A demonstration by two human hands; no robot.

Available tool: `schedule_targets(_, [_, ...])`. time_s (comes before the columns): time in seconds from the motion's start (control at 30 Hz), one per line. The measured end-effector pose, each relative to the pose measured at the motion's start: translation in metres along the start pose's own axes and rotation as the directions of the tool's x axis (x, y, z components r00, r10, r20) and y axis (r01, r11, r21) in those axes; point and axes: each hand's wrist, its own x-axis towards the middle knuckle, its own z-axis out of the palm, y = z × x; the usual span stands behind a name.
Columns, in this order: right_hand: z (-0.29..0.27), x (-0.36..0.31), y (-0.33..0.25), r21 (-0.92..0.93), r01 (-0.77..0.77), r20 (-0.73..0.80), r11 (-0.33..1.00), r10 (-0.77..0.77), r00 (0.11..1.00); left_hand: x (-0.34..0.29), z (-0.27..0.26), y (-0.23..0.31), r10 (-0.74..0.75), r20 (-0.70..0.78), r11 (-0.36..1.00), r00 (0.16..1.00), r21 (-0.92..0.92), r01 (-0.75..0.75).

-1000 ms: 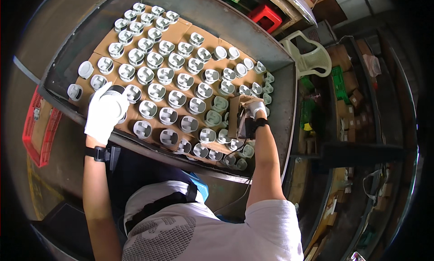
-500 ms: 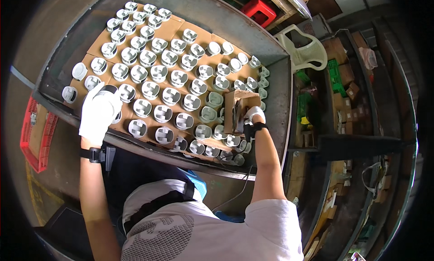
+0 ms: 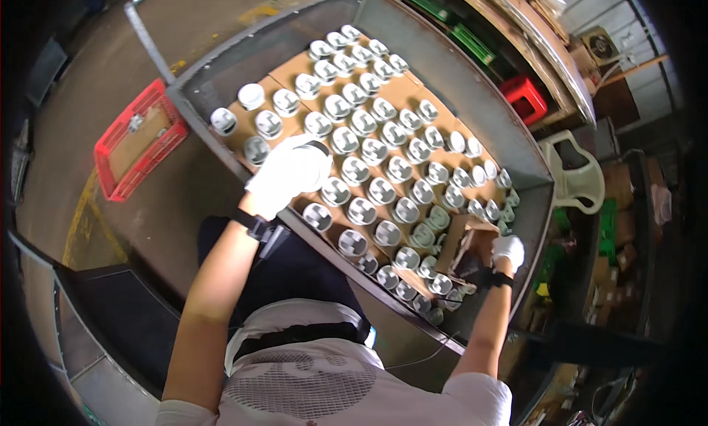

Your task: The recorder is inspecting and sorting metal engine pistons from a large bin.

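In a white glove, my left hand [image 3: 284, 177] is closed round a metal piston [image 3: 318, 154], held over the left part of a metal bin [image 3: 442, 42]. Its fingers cover much of the piston. Several rows of silvery pistons [image 3: 363, 210] stand on brown cardboard [image 3: 284, 72] inside the bin. At the right end, my gloved right hand [image 3: 509, 250] is closed at the side of an open cardboard box [image 3: 451, 241] standing among the pistons. What its fingers grip is hidden. A dark device on a strap sits at each wrist.
A red plastic crate [image 3: 140, 142] stands on the floor left of the bin. Beyond the bin's right corner are a pale plastic chair [image 3: 571, 171], a red stool [image 3: 523, 98] and shelves with green crates [image 3: 608, 230]. A thin cable [image 3: 420, 361] runs below the bin's near edge.
The view has turned and shifted, so the bin sits farther right and tilted. My left hand still holds the piston, and my right hand stays by the box.
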Motion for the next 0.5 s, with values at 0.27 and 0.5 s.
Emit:
schedule_targets(0.27, [-0.131,-0.107,-0.148,0.975,0.130,-0.203,-0.178,-0.501,0.842,-0.017,0.004,0.021,-0.053,0.137,0.849,0.989,-0.516,0.117])
schedule_targets(0.5, [-0.149,-0.200,-0.259,0.840,-0.433,-0.081,-0.326,-0.865,0.494,-0.050,0.023,0.101,-0.264,0.260,0.783,0.929,-0.505,0.363])
